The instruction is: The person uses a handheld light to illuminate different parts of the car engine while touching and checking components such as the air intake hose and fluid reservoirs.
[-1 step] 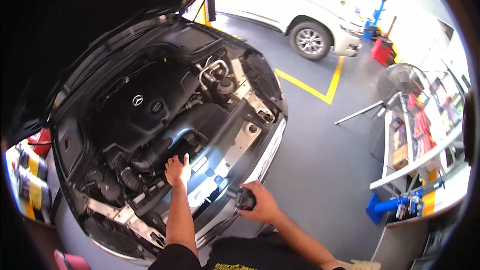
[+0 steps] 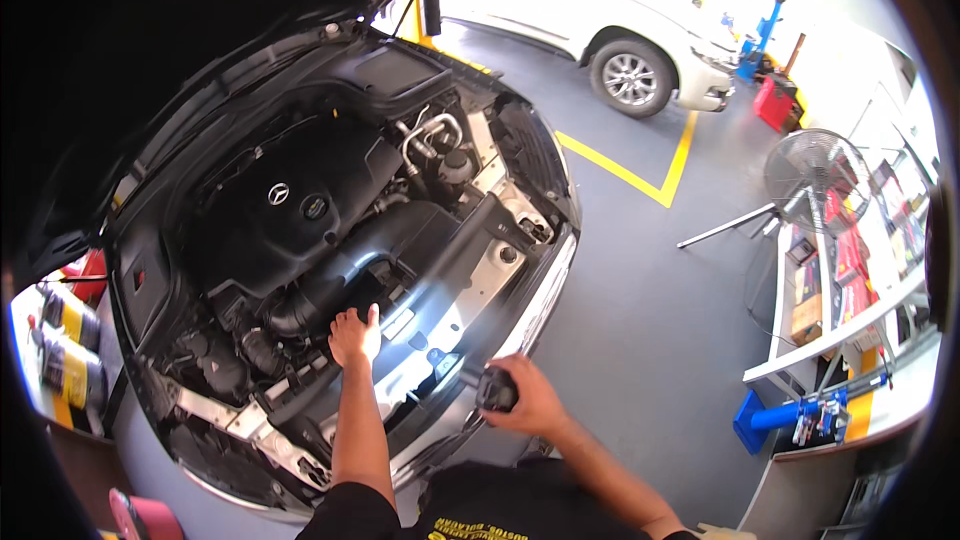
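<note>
From the head view, the only one there is, I look down over the worker's arms into the open engine bay of a dark car, its raised bonnet point(image 2: 200, 50) filling the upper left. The left hand point(image 2: 355, 338) lies at the front panel point(image 2: 425, 295), just in front of the black air duct point(image 2: 335, 290), its thumb standing apart from loosely bent fingers and nothing visible between them; whether it presses or merely rests, I cannot tell. The right hand point(image 2: 533, 398) is wrapped around a dark handheld tool point(image 2: 496, 390), held above the car's front edge and pointing in toward the bay. I take it for a lamp (bright patches lie across the panel near the left hand, though daylight may share the credit). The step in hand, as I judge it, is looking over and feeling about the front of the bay, with the engine cover point(image 2: 260, 240) in place behind. The next move would call for a steady right wrist and careful left fingers among those close-set parts. Beyond, a white car point(image 2: 540, 5) and a standing fan point(image 2: 815, 180) are well apart from the work.
</note>
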{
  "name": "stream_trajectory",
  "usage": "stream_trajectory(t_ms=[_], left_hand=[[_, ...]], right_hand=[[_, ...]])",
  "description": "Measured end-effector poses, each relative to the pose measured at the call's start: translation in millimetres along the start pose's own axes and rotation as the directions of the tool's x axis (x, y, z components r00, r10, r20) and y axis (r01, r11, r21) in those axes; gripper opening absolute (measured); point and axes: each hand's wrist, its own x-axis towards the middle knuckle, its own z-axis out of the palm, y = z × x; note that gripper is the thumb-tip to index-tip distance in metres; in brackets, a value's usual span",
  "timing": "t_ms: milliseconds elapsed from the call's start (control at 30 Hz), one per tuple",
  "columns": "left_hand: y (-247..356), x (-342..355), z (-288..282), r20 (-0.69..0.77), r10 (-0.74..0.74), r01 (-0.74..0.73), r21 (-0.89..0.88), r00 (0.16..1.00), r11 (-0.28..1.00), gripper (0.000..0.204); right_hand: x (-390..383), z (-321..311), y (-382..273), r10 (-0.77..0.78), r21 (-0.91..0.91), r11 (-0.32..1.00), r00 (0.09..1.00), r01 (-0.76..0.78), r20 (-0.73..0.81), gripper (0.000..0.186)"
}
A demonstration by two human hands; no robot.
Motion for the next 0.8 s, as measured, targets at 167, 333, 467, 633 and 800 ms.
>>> stream_trajectory(t_ms=[167, 333, 467, 633, 800], left_hand=[[-30.8, 12.5, 3.3, -0.025, -0.088, 0.088, -0.001, 0.996, 0.996, 0.061], [-9.7, 4.1, -1.4, -0.024, -0.101, 0.101, -0.016, 0.995, 0.995, 0.052], [-1.5, -0.8, -3.4, -0.108, -0.176, 0.171, -0.055, 0.979, 0.984, 0.042], [-0.3, -0.3, 3.4, -0.127, -0.182, 0.170, -0.100, 0.975, 0.980, 0.036], [7.8, 19.1, -12.7, 0.103, -0.313, 0.313, 0.016, 0.944, 0.950, 0.037]], right_hand=[[74.4, -65.1, 34.0, -0.069, 0.010, 0.998, 0.997, 0.069, 0.018, 0.076], [152.9, -95.6, 80.2, -0.160, 0.016, 0.987, 0.986, 0.161, -0.038, 0.079], [215.8, -100.7, 118.5, -0.212, -0.030, 0.977, 0.977, 0.211, -0.012, 0.080], [274.0, -106.1, 154.1, -0.162, -0.106, 0.982, 0.986, 0.157, -0.036, 0.083], [328.9, -109.3, 180.8, -0.145, -0.022, 0.989, 0.989, 0.145, -0.004, 0.083]])
